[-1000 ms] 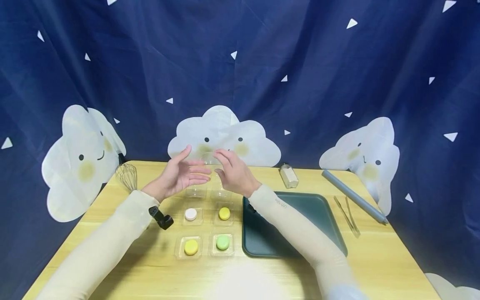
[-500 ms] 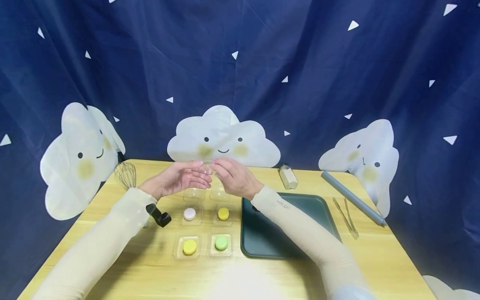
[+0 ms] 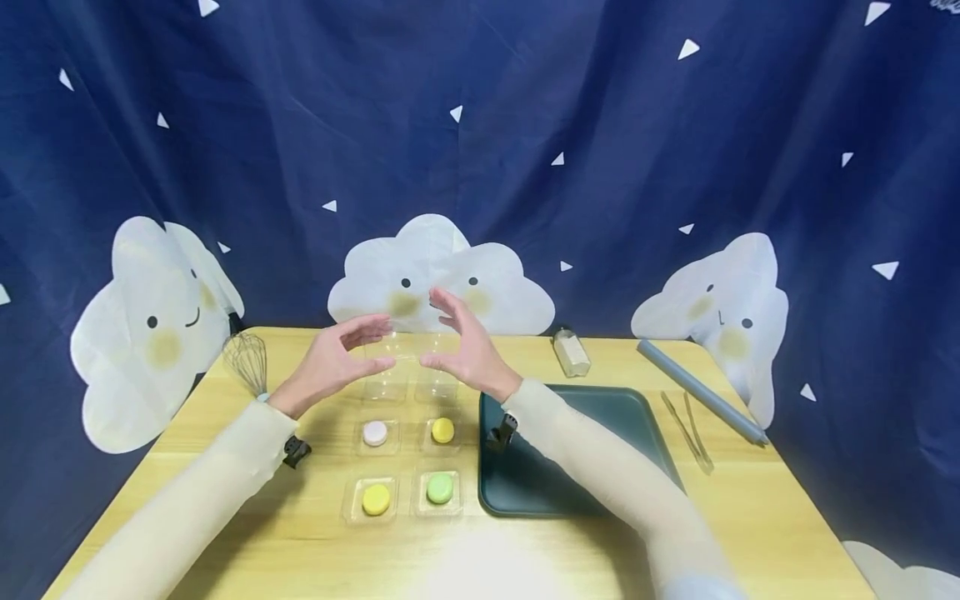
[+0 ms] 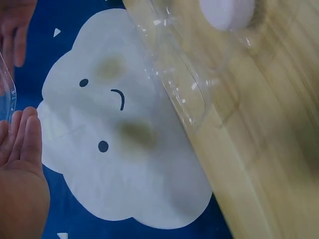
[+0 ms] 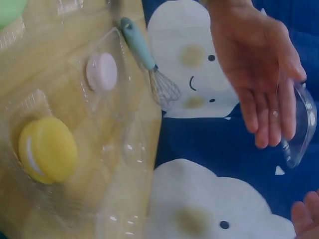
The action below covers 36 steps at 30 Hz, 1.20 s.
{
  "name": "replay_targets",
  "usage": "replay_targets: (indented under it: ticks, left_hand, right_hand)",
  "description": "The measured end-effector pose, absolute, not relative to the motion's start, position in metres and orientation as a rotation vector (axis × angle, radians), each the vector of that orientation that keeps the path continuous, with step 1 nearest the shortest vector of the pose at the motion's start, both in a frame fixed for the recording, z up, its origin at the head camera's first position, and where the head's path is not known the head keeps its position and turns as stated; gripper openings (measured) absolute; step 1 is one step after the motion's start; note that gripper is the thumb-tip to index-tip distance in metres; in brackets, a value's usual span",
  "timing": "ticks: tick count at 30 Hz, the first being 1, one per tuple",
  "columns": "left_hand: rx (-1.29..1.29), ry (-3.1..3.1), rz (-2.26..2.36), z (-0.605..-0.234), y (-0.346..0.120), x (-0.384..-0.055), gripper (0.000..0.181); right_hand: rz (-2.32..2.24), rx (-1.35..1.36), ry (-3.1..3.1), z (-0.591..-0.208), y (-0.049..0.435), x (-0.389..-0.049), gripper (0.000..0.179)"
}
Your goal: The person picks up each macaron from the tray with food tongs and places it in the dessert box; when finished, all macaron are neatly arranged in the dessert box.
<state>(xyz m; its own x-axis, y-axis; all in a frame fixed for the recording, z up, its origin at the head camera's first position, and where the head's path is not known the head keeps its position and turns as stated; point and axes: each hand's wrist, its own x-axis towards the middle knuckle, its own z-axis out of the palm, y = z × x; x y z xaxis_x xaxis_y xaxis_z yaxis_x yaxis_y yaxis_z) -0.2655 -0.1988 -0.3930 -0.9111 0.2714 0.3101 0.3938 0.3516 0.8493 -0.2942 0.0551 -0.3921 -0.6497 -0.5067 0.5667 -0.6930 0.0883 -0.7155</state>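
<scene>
My left hand point(image 3: 326, 364) and right hand point(image 3: 474, 354) face each other above the back of the table, fingers extended and thumbs apart. A clear curved plastic piece point(image 5: 302, 129) lies between the hands. In the right wrist view it appears at the left hand's thumb and fingers; the exact contact is unclear. The left wrist view catches only its edge point(image 4: 9, 94), by the left fingertips. Nearer are clear boxes with a pale pink macaron point(image 3: 375, 432), a yellow macaron point(image 3: 443, 430), another yellow macaron point(image 3: 376, 500) and a green macaron point(image 3: 439, 487).
Behind the macarons stand clear plastic boxes point(image 3: 386, 387). A dark tray point(image 3: 540, 483) lies right, under the right forearm. Beyond are a labelled bottle point(image 3: 572, 353), a grey roll point(image 3: 697, 389) and tongs point(image 3: 687, 433). A whisk point(image 3: 246, 358) lies left; a blue curtain point(image 3: 480, 100) hangs behind.
My hands first came together at the clear plastic piece, then moved apart, with fingers and thumbs spread. The macarons and boxes stay in place.
</scene>
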Motion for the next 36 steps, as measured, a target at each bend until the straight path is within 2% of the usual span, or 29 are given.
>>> replay_targets:
  ticks: [9, 14, 23, 36]
  left_hand:
    - [-0.648, -2.559, -1.508, -0.404, -0.196, -0.248, 0.070]
    - [-0.656, -2.570, -1.534, -0.413, -0.197, -0.240, 0.069]
    - [-0.677, -2.729, -1.325, -0.429, -0.211, -0.234, 0.077]
    - [-0.627, -2.864, -1.143, -0.453, -0.228, -0.217, 0.082]
  right_hand:
    - [1.667, 1.326, -2.393, -0.411, 0.042, -0.287, 0.084]
    - [1.673, 1.288, -2.445, -0.421, 0.037, -0.278, 0.074]
    - [1.688, 1.171, -2.613, -0.442, 0.032, -0.269, 0.074]
    - [0.863, 1.265, -2.887, -0.455, 0.021, -0.259, 0.078]
